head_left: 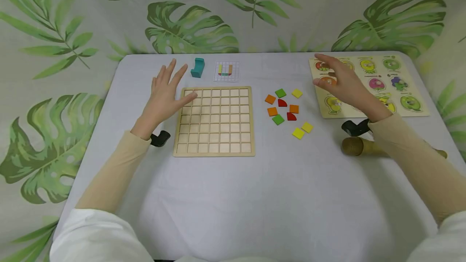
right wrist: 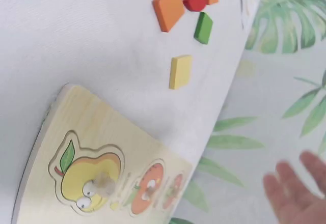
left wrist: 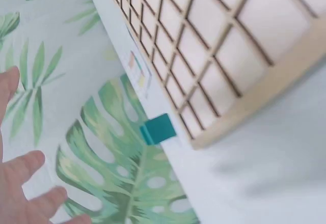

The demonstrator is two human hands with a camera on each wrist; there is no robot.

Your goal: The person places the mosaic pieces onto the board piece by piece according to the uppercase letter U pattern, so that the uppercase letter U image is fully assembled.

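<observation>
My left hand (head_left: pixel 164 96) hovers over the upper left edge of a wooden grid board (head_left: pixel 214 156), fingers spread and holding nothing. In the left wrist view its fingertips show at the lower left, apart from the board. Above the fruit puzzle board (head_left: pixel 349 113) is my right hand (head_left: pixel 344 82), thumb and fingers apart with nothing between them. Between the two boards lie loose tiles: orange squares (head_left: pixel 270 99), green pieces (head_left: pixel 280 93), red quarter-rounds (head_left: pixel 282 103) and yellow squares (head_left: pixel 298 133). A pattern card (head_left: pixel 226 78) with a coloured U shape lies behind the grid board.
A teal holder (head_left: pixel 198 68) stands beside the card near the table's back edge. Under the right forearm lies a gold microphone-like object (head_left: pixel 352 146), partly hidden. Leaf-print cloth (head_left: pixel 193 31) hangs behind the white table (head_left: pixel 233 197).
</observation>
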